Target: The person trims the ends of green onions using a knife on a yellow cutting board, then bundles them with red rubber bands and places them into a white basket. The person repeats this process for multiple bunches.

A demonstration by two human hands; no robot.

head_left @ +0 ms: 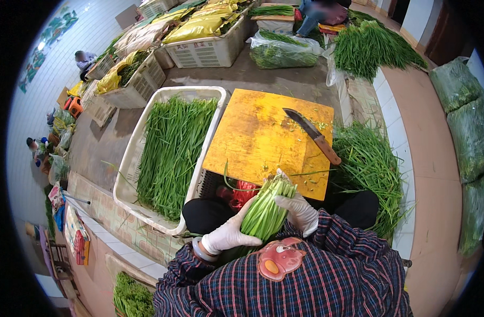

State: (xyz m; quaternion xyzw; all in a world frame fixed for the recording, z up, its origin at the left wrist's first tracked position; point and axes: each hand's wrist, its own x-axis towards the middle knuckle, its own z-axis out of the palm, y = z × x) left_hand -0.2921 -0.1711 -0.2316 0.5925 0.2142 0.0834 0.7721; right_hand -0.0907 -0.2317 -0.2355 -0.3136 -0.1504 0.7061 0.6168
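Both my hands wear white gloves and grip a thick bundle of green chives, held in front of my chest at the near edge of a yellow board. My left hand wraps round the bundle's lower left side. At its upper right side, near the pale cut ends, is my right hand, fingers closed against the stalks. A knife with a dark blade and wooden handle lies on the board's right part, among small green scraps. The bundle's underside is hidden.
Left of the board stands a white crate with chives laid lengthwise. Loose chives are heaped at the right, and a larger pile lies farther back. Slatted crates stand behind. Bagged greens line the right wall. Other people sit farther off.
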